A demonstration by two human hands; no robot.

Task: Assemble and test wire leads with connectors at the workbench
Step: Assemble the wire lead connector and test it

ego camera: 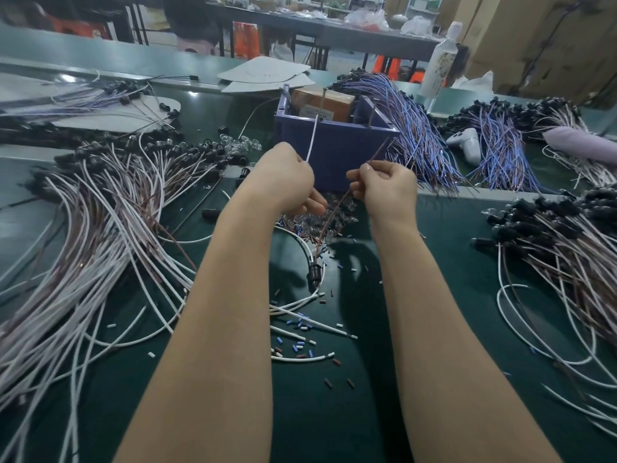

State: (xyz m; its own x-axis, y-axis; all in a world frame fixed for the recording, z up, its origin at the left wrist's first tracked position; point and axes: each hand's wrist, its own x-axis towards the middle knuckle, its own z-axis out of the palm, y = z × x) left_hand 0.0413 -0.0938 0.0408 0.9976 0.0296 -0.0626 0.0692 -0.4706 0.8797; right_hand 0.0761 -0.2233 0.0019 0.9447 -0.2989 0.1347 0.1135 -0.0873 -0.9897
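Note:
My left hand (286,177) grips a white wire (312,142) whose free end rises toward the blue bin (330,145). My right hand (384,187) pinches a brown wire (337,208); its upper end points up and right, and its lower part runs down to a black connector (315,275) hanging just above the green bench. Both hands are held close together in front of the bin, over a pile of small clear parts (320,218).
Bundles of white and brown leads with black connectors lie at left (100,208) and right (564,242). Blue and purple leads (417,128) drape behind the bin. Cut insulation bits (300,332) litter the mat. A white bottle (442,61) stands at the back right.

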